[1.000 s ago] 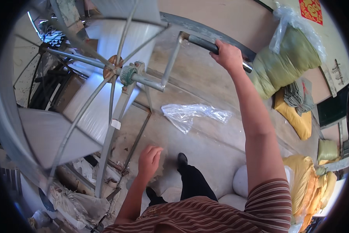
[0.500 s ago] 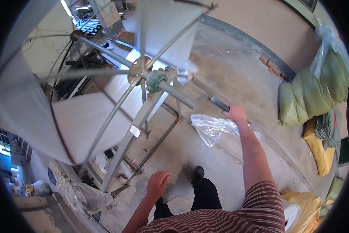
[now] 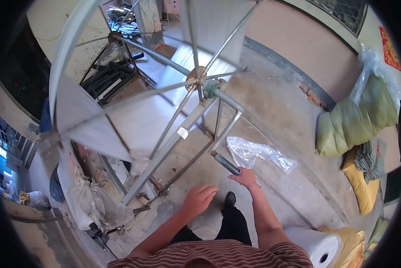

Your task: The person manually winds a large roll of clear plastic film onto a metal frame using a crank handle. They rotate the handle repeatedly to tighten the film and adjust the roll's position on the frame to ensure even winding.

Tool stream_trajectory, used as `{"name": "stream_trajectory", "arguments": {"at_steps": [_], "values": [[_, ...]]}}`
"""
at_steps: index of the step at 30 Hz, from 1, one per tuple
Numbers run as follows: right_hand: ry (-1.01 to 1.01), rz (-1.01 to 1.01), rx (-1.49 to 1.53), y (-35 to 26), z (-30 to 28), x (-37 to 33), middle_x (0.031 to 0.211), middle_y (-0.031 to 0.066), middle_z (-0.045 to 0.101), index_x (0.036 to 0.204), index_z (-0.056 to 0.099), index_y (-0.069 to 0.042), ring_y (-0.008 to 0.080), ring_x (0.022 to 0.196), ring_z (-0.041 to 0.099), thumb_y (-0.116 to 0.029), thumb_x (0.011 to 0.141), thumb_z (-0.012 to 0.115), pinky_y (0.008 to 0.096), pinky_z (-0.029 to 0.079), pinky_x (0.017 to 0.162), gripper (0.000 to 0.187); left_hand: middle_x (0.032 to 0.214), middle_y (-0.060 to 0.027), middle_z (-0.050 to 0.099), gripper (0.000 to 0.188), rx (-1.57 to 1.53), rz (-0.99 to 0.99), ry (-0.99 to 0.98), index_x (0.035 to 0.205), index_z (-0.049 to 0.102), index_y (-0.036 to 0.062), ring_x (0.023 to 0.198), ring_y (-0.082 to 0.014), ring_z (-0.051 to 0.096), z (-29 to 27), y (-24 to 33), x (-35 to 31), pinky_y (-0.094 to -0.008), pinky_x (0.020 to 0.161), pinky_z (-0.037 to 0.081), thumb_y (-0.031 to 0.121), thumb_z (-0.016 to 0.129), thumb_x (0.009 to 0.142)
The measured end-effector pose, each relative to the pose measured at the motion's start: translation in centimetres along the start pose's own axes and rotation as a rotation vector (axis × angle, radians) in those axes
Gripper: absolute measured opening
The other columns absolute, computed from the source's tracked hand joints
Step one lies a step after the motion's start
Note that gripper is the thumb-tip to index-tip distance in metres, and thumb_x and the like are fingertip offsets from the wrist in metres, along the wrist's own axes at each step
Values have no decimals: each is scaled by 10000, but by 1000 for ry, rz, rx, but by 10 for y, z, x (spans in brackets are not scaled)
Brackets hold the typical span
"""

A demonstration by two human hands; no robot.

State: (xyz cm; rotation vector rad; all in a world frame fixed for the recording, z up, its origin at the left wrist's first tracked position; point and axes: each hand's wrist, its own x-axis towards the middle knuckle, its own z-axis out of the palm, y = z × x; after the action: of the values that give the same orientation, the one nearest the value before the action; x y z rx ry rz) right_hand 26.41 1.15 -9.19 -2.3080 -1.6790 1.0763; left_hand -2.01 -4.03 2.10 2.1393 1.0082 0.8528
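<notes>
A large metal winding reel (image 3: 190,82) stands in front of me, its spokes spreading from a rusty hub, with whitish translucent sheeting (image 3: 82,107) over its outer bars. From a green bearing on the grey frame (image 3: 164,154) the shaft runs into a bent crank arm (image 3: 226,131). At the arm's lower end sits a dark tubular crank handle (image 3: 226,163). My right hand (image 3: 246,177) is wrapped round the near end of that handle. My left hand (image 3: 201,198) hangs in front of my body, touching nothing, its fingers loosely stretched together.
Clear plastic film (image 3: 260,154) lies on the concrete floor beyond the handle. Stuffed green sacks (image 3: 356,118) and a yellow sack (image 3: 362,178) lean at the right wall. Near my right side is a white roll (image 3: 314,245). Crumpled plastic (image 3: 95,201) lies left of the frame.
The crank handle has swung down and nearer to me with my right hand on it. The reel's spokes and sheeting have turned. My left hand has moved slightly up and right.
</notes>
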Motion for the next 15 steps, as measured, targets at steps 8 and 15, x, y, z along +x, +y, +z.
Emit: {"name": "stream_trajectory", "arguments": {"at_steps": [8,15], "values": [[420,-230,48,-79,-90,-163,968,204,725,1097,694,-61,409,940,692,-265,823,787,481,547,805,354,1427,-115,529,562,319,509,2,1438,527,93,1341,-320,509,20,51,69,-534,1134,369,66,645,889],[1182,-129,-85,-15,-138,-304,985,161,690,1083,678,-23,367,939,658,-33,846,725,433,525,844,242,1396,-59,470,659,577,811,377,1441,462,147,1336,-264,476,49,77,196,-543,1167,328,71,696,829]]}}
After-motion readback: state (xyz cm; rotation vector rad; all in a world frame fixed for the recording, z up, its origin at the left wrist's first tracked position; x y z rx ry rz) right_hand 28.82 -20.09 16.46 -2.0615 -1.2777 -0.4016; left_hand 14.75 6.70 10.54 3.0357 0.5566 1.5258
